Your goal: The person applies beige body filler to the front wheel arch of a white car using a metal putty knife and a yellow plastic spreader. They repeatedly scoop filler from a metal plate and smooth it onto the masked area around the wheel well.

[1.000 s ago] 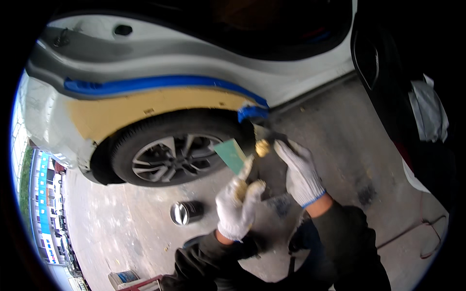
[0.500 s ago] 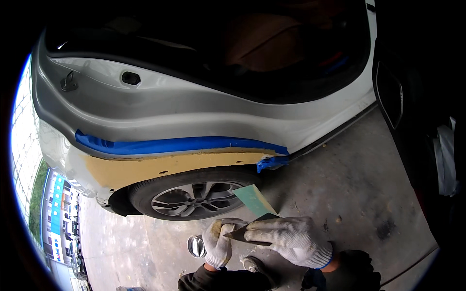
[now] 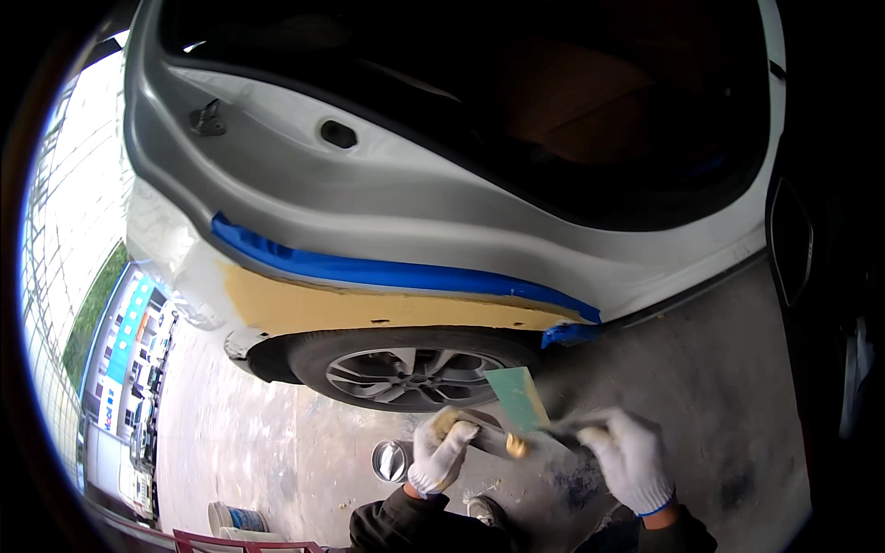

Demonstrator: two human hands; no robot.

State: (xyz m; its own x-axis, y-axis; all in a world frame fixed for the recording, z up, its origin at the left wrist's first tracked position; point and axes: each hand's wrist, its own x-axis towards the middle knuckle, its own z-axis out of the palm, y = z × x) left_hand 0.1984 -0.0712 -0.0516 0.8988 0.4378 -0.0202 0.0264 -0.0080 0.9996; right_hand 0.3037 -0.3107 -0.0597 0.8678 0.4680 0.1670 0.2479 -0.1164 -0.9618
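My left hand (image 3: pixel 444 452), in a white knit glove soiled at the fingers, is closed on a dark flat putty spreader (image 3: pixel 486 435). A lump of tan putty (image 3: pixel 516 446) sits on its right end. My right hand (image 3: pixel 631 455), gloved too, grips another dark flat spreader (image 3: pixel 573 428), blurred by motion. Between the hands a green flat sheet (image 3: pixel 519 396) with a tan-smeared edge sticks up; I cannot tell which hand carries it. Beyond them is the white car's rear wheel arch, coated in smooth tan filler (image 3: pixel 323 304), with blue masking tape (image 3: pixel 387 271) along its upper edge.
The car's wheel (image 3: pixel 406 373) stands just beyond my hands, below an open door frame (image 3: pixel 516 217). A round tin (image 3: pixel 391 460) stands on the concrete floor left of my left hand. Buckets (image 3: pixel 235 518) and a red frame (image 3: pixel 230 542) are at lower left.
My hands have parted, the right one moving right, and the putty lump now shows on the left spreader. The whole view has shifted, bringing buckets into sight.
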